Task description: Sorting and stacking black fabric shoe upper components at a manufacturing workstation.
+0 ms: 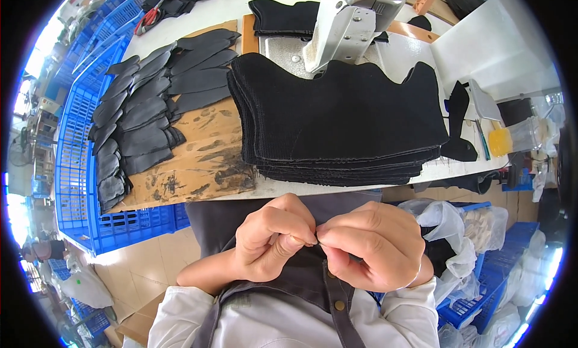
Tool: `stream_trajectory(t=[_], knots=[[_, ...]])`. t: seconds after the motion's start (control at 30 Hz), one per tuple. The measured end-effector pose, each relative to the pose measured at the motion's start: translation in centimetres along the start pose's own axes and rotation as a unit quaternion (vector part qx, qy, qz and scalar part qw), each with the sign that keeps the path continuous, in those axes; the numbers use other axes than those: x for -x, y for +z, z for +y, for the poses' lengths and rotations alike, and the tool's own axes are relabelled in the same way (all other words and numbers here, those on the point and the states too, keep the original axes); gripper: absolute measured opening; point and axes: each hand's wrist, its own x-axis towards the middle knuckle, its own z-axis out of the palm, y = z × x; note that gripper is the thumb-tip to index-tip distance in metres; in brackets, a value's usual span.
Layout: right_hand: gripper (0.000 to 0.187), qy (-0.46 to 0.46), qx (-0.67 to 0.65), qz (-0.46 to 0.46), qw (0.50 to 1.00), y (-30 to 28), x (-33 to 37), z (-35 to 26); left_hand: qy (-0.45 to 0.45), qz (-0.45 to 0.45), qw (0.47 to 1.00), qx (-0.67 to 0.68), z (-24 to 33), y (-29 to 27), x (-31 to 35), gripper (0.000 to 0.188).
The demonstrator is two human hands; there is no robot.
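Note:
My left hand (272, 236) and my right hand (374, 244) meet in front of my apron, just below the table's front edge. Both are closed in a pinch, fingertips nearly touching. A tiny dark bit shows where they meet, too small to name. Beyond them on the table lies a thick stack of black fabric pieces (343, 116) with a wavy far edge; neither hand touches it. Overlapping dark leaf-shaped pieces (141, 110) are spread on a stained brown board (198, 161) to the left.
A white sewing machine (346, 31) stands behind the stack, with more black pieces (283, 16) beside it. Blue crates (78, 185) flank the table's left end. At right are a narrow black piece (459, 122), a yellow-capped bottle (501, 142) and plastic bags (448, 227). Red-handled scissors (149, 19) lie far left.

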Motion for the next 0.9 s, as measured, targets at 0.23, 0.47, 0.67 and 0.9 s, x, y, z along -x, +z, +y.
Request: stream_trajectory(t=[0.23,0.47,0.67,0.9], knots=[[0.023,-0.016,0.011,-0.013,1.000,-0.01,-0.12,0.29,0.012,-0.011,1.000,-0.026,-0.12,-0.08,-0.07,0.006],[0.024,-0.047,0.097,-0.077,0.991,-0.74,-0.74,-0.10,0.059,-0.012,0.984,-0.169,-0.06,-0.10,-0.24,0.010],[0.028,-0.069,0.129,-0.056,0.988,-0.13,-0.34,0.31,0.095,0.004,0.970,-0.223,-0.48,0.26,-0.02,0.020],[0.023,-0.049,0.071,0.037,0.996,-0.01,0.06,0.71,0.116,-0.011,0.971,-0.207,-0.06,-0.18,-0.19,0.020]])
